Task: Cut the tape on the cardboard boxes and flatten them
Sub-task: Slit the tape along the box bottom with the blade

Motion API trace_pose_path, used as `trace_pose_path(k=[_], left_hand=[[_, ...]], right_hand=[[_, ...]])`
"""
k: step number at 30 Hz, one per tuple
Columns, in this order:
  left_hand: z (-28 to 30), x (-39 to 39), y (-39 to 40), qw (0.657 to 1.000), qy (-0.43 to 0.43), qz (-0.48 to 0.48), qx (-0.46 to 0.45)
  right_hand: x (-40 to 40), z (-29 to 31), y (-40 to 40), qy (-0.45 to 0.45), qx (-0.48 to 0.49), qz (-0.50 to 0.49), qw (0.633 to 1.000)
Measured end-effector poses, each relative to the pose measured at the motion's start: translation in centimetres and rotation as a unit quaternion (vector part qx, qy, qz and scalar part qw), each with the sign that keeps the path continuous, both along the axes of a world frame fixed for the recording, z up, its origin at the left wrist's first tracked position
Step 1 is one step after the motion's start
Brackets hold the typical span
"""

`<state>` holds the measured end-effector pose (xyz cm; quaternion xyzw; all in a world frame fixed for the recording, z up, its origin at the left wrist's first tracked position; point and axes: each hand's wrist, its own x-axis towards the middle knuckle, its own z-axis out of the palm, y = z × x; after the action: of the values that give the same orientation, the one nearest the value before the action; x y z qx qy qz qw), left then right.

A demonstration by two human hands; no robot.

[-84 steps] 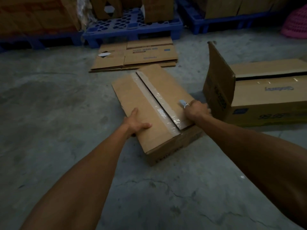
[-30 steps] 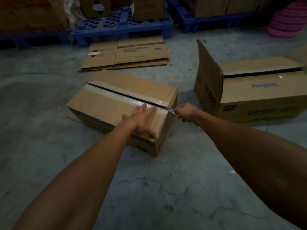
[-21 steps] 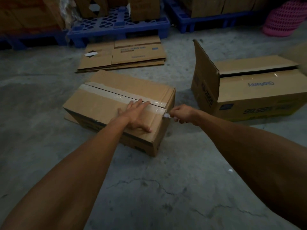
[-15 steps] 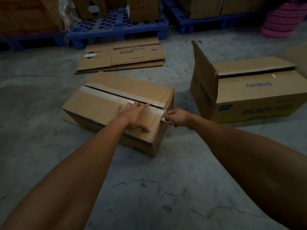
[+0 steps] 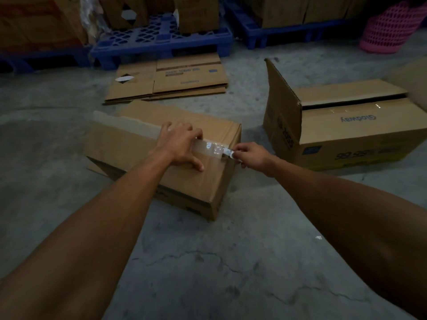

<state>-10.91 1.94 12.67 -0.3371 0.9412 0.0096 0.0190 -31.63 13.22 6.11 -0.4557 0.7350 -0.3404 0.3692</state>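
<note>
Head view: left hand [image 5: 180,144] lies flat, fingers spread, on the taped box [image 5: 143,148], while right hand [image 5: 250,155] grips a small blade [image 5: 227,153] at the tape [image 5: 211,147].

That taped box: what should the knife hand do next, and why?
Probably draw the blade leftward along the tape. The right hand holds it at the box's right edge, and the left hand lies on top, steadying the box.

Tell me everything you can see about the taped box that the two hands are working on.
The taped box is brown corrugated cardboard, closed, lying on the concrete floor. Shiny clear tape runs along its top seam. The left hand presses flat on top; the right hand holds a small blade at the tape's right end.
</note>
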Motion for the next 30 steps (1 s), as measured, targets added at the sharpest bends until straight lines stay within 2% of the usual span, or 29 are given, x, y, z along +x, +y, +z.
trace_pose_path(k=[3, 7, 9, 11, 12, 14, 15, 16, 18, 20, 22, 25, 30], left_hand=[[1.6, 0.0, 0.2, 0.999, 0.031, -0.013, -0.040], [1.1, -0.7, 2.3, 0.987, 0.092, -0.016, -0.128], [0.9, -1.1, 3.1, 0.992, 0.060, -0.016, -0.110], [1.9, -1.2, 3.3, 1.000, -0.030, 0.003, 0.004], [2.5, -1.2, 3.2, 0.992, -0.075, 0.021, 0.102], [3.4, -0.7, 3.3, 0.940, -0.128, 0.079, 0.306], [3.2, -0.4, 3.2, 0.911, -0.143, 0.097, 0.374], [2.4, 0.0, 3.1, 0.897, -0.161, 0.101, 0.399], [0.0, 1.2, 2.8, 0.926, -0.194, 0.088, 0.313], [-2.4, 2.4, 2.9, 0.964, -0.156, 0.091, 0.193], [-4.4, 3.2, 2.6, 0.980, -0.127, 0.097, 0.123], [-6.6, 3.6, 1.5, 0.980, -0.120, 0.116, 0.107], [-8.6, 2.9, -0.2, 0.990, -0.118, 0.064, 0.040]], right_hand=[[0.0, -0.8, 0.1, -0.017, 0.044, -0.016, 0.999], [0.8, -0.4, -0.6, -0.060, 0.057, -0.029, 0.996], [0.9, 0.2, -1.1, -0.065, 0.055, -0.041, 0.996], [1.0, 0.4, -1.6, -0.048, 0.054, -0.056, 0.996], [1.0, 0.4, -1.7, -0.039, 0.055, -0.062, 0.996], [1.3, 0.0, -1.9, -0.028, 0.055, -0.064, 0.996], [1.4, -0.2, -1.9, -0.023, 0.054, -0.065, 0.996], [1.6, -0.4, -1.9, -0.015, 0.051, -0.066, 0.996], [1.5, -0.9, -1.9, 0.007, 0.043, -0.069, 0.997], [1.4, -1.2, -1.8, 0.020, 0.048, -0.074, 0.996], [1.5, -1.6, -1.2, 0.012, 0.059, -0.082, 0.995], [1.7, -2.8, 0.7, 0.036, 0.068, -0.131, 0.988], [1.5, -6.9, 8.2, 0.073, 0.149, -0.179, 0.970]])
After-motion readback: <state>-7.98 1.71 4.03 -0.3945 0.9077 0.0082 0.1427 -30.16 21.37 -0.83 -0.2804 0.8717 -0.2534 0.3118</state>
